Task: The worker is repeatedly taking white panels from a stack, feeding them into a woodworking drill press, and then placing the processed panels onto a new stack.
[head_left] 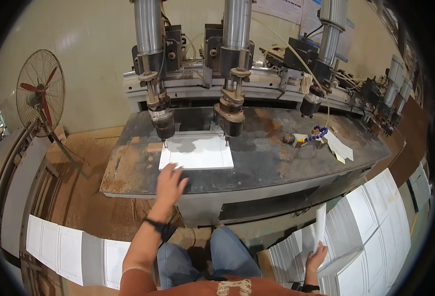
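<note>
— While the white board [197, 157] is laid flat on the dark table [262, 172], beneath the left drill [162, 123] and the right drill [230, 116], how is the left hand [170, 183] placed?

— It is held with fingers spread at the board's near left corner. Whether the edge is pressed or only barely touched cannot be told.

— And the right hand [317, 256]?

— By it, a white panel [320, 224] is pinched on edge beside the stack [345, 229].

— What could be spoiled from here?

— If the board were nudged askew by the spread fingers, it could be bored off line. If sawdust [114, 170] were trapped beneath, a tilt could be caused. Worse, a finger could be struck if the left bit [165, 143] were lowered with the hand so near. As for the panel, neighbours in the stack could be dragged along, or a corner chipped, were it pulled at a slant.

— What cannot be made out?

— Whether the board is met by the left bit or the right bit [227, 142] is too fine to be judged. Part of its far edge is covered by the drills. The right hand's grip is partly hidden by the panel, whose lower end cannot be traced. Both drills are cut off by the upper edge of the view, and the right forearm by the lower.
</note>
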`<state>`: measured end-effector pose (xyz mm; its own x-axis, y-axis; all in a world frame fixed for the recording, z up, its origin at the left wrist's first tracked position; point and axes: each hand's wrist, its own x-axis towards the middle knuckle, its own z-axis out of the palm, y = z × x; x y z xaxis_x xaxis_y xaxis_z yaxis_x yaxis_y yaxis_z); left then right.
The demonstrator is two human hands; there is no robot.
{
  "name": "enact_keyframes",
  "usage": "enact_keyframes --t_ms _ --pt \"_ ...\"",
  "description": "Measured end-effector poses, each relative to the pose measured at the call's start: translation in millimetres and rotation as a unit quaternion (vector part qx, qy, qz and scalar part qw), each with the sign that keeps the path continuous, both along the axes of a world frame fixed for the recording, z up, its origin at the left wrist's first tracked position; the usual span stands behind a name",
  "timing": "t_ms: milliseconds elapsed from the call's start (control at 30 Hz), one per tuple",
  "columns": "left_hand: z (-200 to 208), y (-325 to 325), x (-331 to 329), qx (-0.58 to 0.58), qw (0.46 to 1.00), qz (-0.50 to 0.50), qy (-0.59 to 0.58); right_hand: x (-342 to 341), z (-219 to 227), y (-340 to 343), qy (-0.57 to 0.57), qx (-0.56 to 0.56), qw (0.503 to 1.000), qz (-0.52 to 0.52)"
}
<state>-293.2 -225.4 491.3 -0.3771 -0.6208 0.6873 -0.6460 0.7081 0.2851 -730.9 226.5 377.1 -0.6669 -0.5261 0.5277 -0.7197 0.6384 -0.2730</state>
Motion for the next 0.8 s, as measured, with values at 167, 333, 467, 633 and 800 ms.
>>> enact_keyframes --t_ms 167,333,467,633,800 --pt "-0.1 -50.1 -68.5 0.124 0.97 0.108 -0.178 28.9 103.8 -67.9 0.053 -0.156 0.967 0.196" --pt "-4.6 -17.4 -52.3 0.069 0.986 0.061 -0.137 67.3 184.9 -192.3 0.108 -0.116 0.897 0.412" --pt "-3.4 49.2 0.7 0.02 0.995 -0.031 -0.089 116.8 186.6 -309.4 0.135 -0.074 0.834 0.529" --pt "-11.8 169.0 100.4 -0.025 0.992 0.015 -0.119 151.6 149.1 -411.1 0.169 -0.003 0.818 0.549" --pt "-37.5 293.9 182.2 0.024 0.977 0.187 -0.103 152.3 128.2 -461.2 0.063 0.147 0.873 0.46"
